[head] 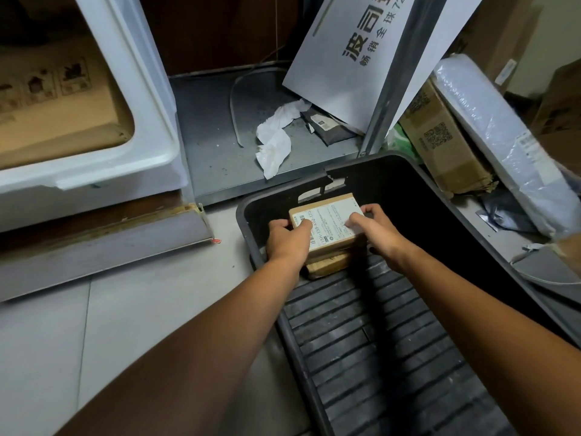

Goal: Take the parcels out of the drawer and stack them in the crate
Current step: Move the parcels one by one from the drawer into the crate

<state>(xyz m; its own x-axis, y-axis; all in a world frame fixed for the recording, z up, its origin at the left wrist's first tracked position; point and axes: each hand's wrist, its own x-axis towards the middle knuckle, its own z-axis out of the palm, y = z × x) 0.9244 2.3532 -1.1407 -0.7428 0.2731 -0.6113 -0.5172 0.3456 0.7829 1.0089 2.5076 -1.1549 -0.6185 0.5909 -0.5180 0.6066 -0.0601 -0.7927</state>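
Note:
A small brown cardboard parcel [330, 220] with a white shipping label sits on top of another brown parcel [328, 264] inside the dark grey plastic crate [440, 196], near its far left corner. My left hand [287, 239] grips the top parcel's left side, thumb on the label. Its right side is held by my right hand [374, 229], fingers curled over the edge. The white drawer [147, 121] stands open at the upper left, and a large flat cardboard box [63, 99] lies in it.
The crate's ribbed floor [377, 341] stretches toward me. Behind the crate lie a crumpled white paper [276, 133], a leaning white printed board [355, 58] and a metal post [386, 89]. A cardboard box [440, 140] and a wrapped flat package [503, 136] lean at right.

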